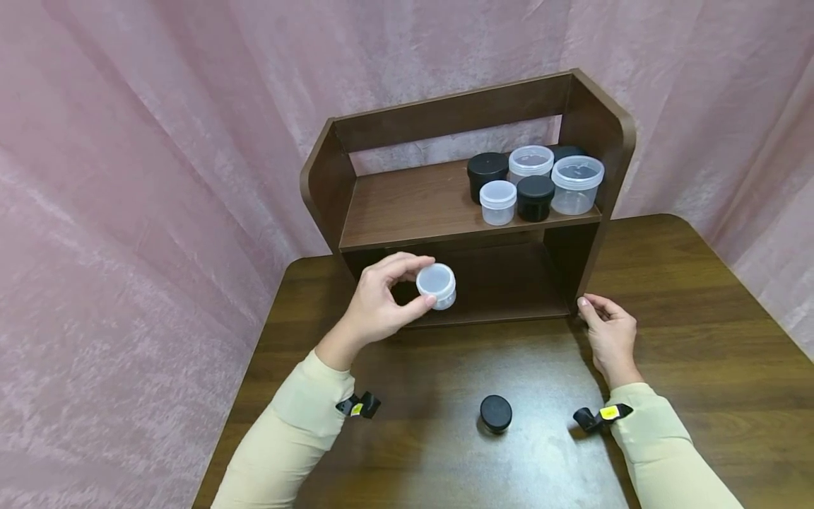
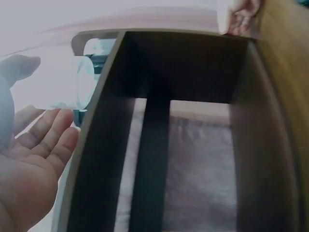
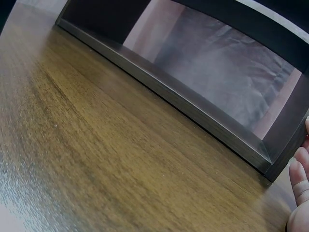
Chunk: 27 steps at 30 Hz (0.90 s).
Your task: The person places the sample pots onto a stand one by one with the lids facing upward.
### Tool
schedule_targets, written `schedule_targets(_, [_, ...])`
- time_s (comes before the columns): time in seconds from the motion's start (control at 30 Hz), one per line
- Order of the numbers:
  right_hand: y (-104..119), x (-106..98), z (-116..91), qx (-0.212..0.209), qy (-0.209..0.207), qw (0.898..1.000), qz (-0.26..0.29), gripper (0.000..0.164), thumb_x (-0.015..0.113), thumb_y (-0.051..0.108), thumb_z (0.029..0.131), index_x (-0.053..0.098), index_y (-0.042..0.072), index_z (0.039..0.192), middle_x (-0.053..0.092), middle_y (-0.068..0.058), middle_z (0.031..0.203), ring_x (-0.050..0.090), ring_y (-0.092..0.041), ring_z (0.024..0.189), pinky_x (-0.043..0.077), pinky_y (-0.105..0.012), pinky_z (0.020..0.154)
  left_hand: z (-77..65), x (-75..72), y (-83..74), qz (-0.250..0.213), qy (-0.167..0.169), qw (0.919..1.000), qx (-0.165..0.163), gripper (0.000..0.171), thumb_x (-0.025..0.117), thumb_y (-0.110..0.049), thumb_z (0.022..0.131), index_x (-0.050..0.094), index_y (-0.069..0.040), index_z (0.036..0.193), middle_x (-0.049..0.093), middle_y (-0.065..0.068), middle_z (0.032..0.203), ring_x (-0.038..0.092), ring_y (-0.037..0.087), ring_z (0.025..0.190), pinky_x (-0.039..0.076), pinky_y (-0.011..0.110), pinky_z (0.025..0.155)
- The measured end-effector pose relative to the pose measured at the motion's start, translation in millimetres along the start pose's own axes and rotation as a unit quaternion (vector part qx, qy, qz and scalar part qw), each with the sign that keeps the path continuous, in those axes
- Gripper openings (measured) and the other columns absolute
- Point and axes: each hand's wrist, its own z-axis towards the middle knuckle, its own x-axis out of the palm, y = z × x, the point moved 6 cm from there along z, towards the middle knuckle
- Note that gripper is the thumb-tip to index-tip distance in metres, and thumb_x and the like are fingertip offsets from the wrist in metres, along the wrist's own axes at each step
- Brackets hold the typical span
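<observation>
In the head view my left hand [image 1: 379, 300] pinches a small translucent jar with a whitish lid [image 1: 436, 281] between thumb and fingers, raised in front of the brown shelf unit [image 1: 458, 242]. The left wrist view shows that jar [image 2: 77, 82] washed out by glare, with the fingers [image 2: 48, 130] beside it. My right hand [image 1: 612, 339] rests at the lower right corner of the unit, its fingertips touching the side panel. At the right edge of the right wrist view, part of that hand [image 3: 300, 179] shows against the panel's outer side.
On the right of the upper shelf stand several jars, among them a black-lidded jar [image 1: 487, 173], a small translucent jar [image 1: 498, 203] and a larger clear jar [image 1: 576, 185]. A small black jar [image 1: 496, 413] stands on the wooden table [image 1: 420, 431]. Pink curtain [image 1: 191, 141] hangs behind.
</observation>
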Motion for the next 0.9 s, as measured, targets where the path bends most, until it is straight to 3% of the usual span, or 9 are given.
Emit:
schedule_targets(0.1, [0,0,0,-0.001,0.000,1.000,-0.004,0.013,0.075,0.008,0.084,0.073,0.000,0.093,0.070,0.003,0.077,0.061,-0.006,0.064,0.049,-0.015,0.058,18.5,-7.8,-0.6,-0.008,-0.013,0.9998,-0.012,0.040,0.075,0.007,0.074,0.063,0.012,0.112,0.064,0.021,0.101,0.060,0.024,0.086,0.054,0.042,0.075])
schedule_targets(0.23, [0,1,1,-0.003,0.000,1.000,0.000,0.012,0.074,0.008,0.084,0.073,0.000,0.093,0.069,0.004,0.077,0.061,-0.005,0.064,0.049,-0.014,0.058,38.9,-12.9,22.3,-0.008,-0.030,0.9989,-0.035,0.043,0.076,0.004,0.075,0.063,0.009,0.116,0.064,0.020,0.102,0.057,0.025,0.085,0.052,0.048,0.073])
schedule_targets(0.37, [0,1,1,-0.006,0.002,1.000,-0.004,0.012,0.073,0.006,0.085,0.072,-0.002,0.095,0.070,0.005,0.077,0.061,-0.005,0.065,0.049,-0.014,0.059,57.4,-16.7,45.6,-0.001,-0.047,0.9971,-0.060,0.043,0.078,-0.005,0.077,0.063,0.003,0.117,0.065,0.015,0.100,0.059,0.024,0.083,0.053,0.042,0.074])
schedule_targets(0.6, [0,1,1,0.004,0.002,1.000,-0.009,0.014,0.074,0.009,0.085,0.072,-0.001,0.096,0.070,0.005,0.078,0.061,-0.006,0.066,0.048,-0.015,0.058,88.7,-23.7,59.7,0.017,-0.069,0.9938,-0.086,0.039,0.079,-0.015,0.079,0.063,-0.001,0.111,0.066,0.009,0.095,0.059,0.017,0.079,0.053,0.029,0.074])
schedule_targets(0.9, [1,-1,1,0.006,-0.002,1.000,-0.001,0.015,0.074,0.007,0.084,0.072,-0.002,0.096,0.070,0.004,0.078,0.062,-0.007,0.066,0.049,-0.015,0.059,112.8,-13.7,78.0,0.039,-0.044,0.9902,-0.126,0.040,0.078,-0.019,0.080,0.065,-0.003,0.115,0.069,0.007,0.096,0.062,0.014,0.078,0.052,0.024,0.073])
